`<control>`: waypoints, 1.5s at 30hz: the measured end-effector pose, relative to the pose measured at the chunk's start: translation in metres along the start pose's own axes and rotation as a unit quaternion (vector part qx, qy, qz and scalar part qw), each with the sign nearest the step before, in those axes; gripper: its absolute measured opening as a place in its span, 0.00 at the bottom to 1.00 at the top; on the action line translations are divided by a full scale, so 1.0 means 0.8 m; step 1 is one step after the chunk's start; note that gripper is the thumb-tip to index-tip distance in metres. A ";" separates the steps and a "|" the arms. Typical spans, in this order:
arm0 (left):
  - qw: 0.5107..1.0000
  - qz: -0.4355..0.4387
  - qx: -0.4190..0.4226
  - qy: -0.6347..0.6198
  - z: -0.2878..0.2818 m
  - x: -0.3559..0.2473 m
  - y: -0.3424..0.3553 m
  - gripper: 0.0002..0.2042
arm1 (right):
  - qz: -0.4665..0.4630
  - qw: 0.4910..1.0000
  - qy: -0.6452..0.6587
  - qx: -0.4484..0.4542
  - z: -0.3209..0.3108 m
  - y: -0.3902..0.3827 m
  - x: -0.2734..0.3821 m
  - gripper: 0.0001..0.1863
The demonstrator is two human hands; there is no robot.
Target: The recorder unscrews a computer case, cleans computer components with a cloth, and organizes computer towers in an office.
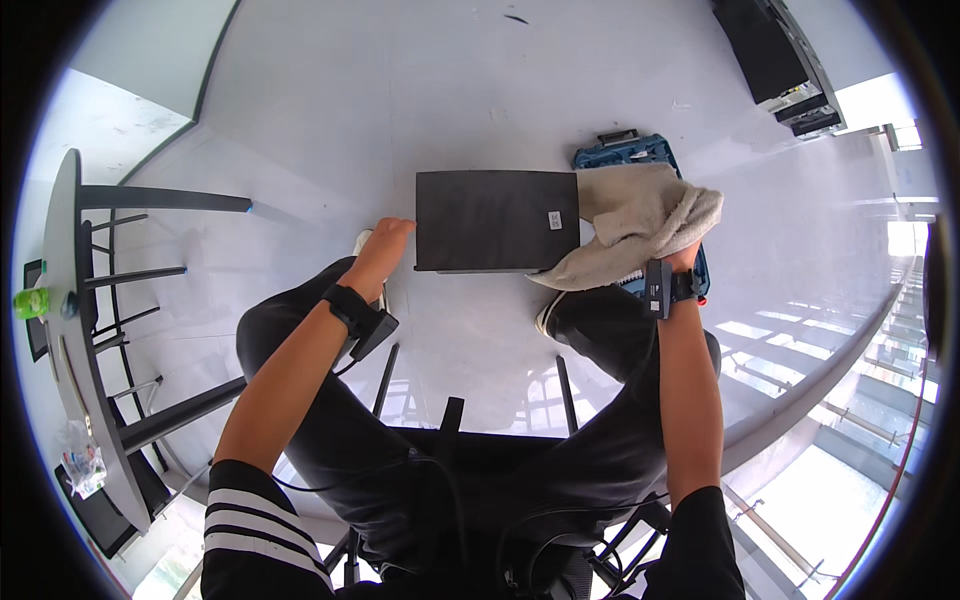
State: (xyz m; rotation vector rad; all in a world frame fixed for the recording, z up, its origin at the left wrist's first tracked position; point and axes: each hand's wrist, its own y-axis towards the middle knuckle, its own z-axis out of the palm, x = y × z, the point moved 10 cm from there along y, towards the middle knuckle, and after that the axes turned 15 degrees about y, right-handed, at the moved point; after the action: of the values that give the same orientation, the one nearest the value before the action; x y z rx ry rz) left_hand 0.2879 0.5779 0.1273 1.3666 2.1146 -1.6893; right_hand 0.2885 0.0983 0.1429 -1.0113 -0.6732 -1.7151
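Observation:
A black computer case (490, 220) with a small white label lies on the floor between my feet, its broad flat side up. My left hand (385, 250) holds it at its left edge, with the fingertips partly hidden. In my right hand (683, 258) is a beige cloth (630, 225), bunched up near the wrist and spread toward the case's right side. Most of the right hand's fingers are covered by this cloth. The cloth's left end touches the case's right edge. Both wrists carry black strapped devices.
Under and behind the cloth lies a blue tool case (630, 152). Another black computer case (770, 60) stands at the far right. To the left is a table (75, 330) with dark legs, bearing a green item (32, 303) and a clear plastic bag (82, 462). Cables hang over my lap.

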 end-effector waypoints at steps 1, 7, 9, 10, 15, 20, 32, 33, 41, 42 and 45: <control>1.000 -0.012 -0.002 -0.025 0.006 0.001 0.004 0.28 | 0.006 1.000 -0.007 -0.005 -0.003 0.000 -0.003 0.25; 0.991 -0.026 0.114 -0.061 0.032 -0.012 -0.006 0.34 | 0.035 0.940 -0.316 0.127 0.111 -0.006 -0.015 0.25; 0.988 -0.005 0.138 -0.076 0.040 -0.016 -0.006 0.34 | 0.098 0.979 -0.156 0.083 0.113 0.003 -0.039 0.23; 0.989 -0.016 0.127 -0.080 0.041 -0.011 -0.003 0.34 | 0.151 0.988 -0.028 0.007 0.113 0.007 -0.060 0.23; 0.988 -0.089 0.112 -0.057 0.052 0.006 -0.019 0.28 | 0.137 0.987 -0.044 -0.066 0.138 0.001 -0.082 0.19; 0.978 0.084 0.188 -0.021 0.051 0.004 -0.027 0.27 | 0.013 0.929 -0.368 0.048 0.180 0.000 -0.092 0.21; 0.935 -0.112 0.127 -0.313 0.026 -0.017 0.003 0.39 | -0.118 0.704 -0.658 0.238 0.262 -0.063 -0.139 0.34; 0.941 -0.120 0.104 -0.300 0.024 -0.019 0.004 0.40 | -0.099 0.698 -0.662 0.254 0.270 -0.068 -0.147 0.35; 0.943 -0.138 0.075 -0.294 0.016 -0.014 0.010 0.42 | -0.123 0.708 -0.585 0.377 0.367 -0.134 -0.183 0.38; 0.940 -0.144 0.062 -0.303 0.014 -0.010 0.013 0.41 | -0.110 0.710 -0.562 0.410 0.380 -0.143 -0.190 0.37; 0.941 -0.129 0.064 -0.305 0.015 -0.010 0.015 0.39 | -0.075 0.698 -0.550 0.453 0.392 -0.163 -0.207 0.38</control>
State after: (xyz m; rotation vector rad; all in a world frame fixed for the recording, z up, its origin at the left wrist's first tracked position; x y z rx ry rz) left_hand 0.2959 0.5630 0.1185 0.4763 1.8864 -2.0316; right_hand 0.2912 0.4761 0.1580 -1.1375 -2.1427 -0.4605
